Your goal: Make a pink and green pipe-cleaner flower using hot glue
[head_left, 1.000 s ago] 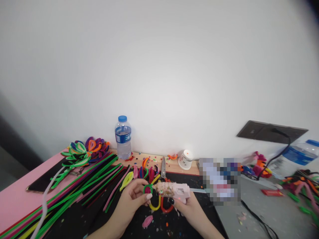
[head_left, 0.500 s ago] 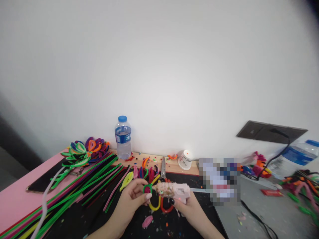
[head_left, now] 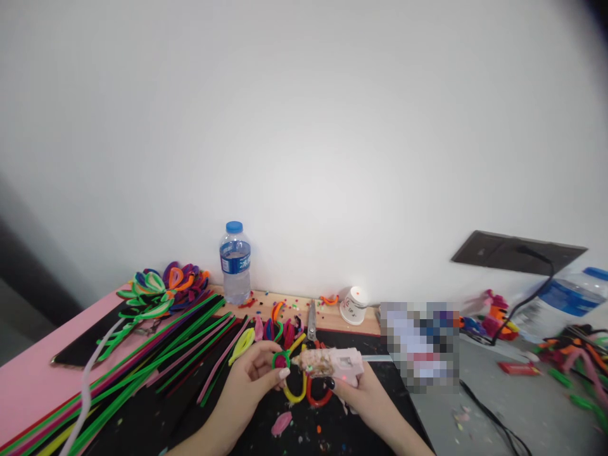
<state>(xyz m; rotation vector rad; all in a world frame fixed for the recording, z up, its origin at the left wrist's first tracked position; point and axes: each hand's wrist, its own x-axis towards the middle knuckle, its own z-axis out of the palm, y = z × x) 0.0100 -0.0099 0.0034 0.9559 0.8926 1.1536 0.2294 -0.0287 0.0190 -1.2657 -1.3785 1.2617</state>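
Observation:
My left hand (head_left: 251, 378) pinches a small round pipe-cleaner piece (head_left: 281, 360), green around a dark red middle. My right hand (head_left: 357, 387) is wrapped round a pale pink hot glue gun (head_left: 335, 363), whose nozzle points left and sits at the edge of that piece; whether they touch I cannot tell. A glue stick (head_left: 377, 358) juts from the gun's rear. Behind and below the gun lie scissors (head_left: 311, 323) with yellow and red handles, partly hidden. A pink pipe-cleaner petal (head_left: 282, 424) rests on the black mat (head_left: 256, 430) nearby.
Long pipe cleaners (head_left: 137, 373) spread across the left, beside pipe-cleaner flowers (head_left: 161, 288). A water bottle (head_left: 235, 263) and a paper cup (head_left: 353, 305) stand by the wall. Yellow loops (head_left: 242, 345) lie past my left hand. A black cord (head_left: 494, 413) runs at right.
Almost nothing differs. Both hands keep their hold, with the glue gun's nozzle still beside the green and red piece.

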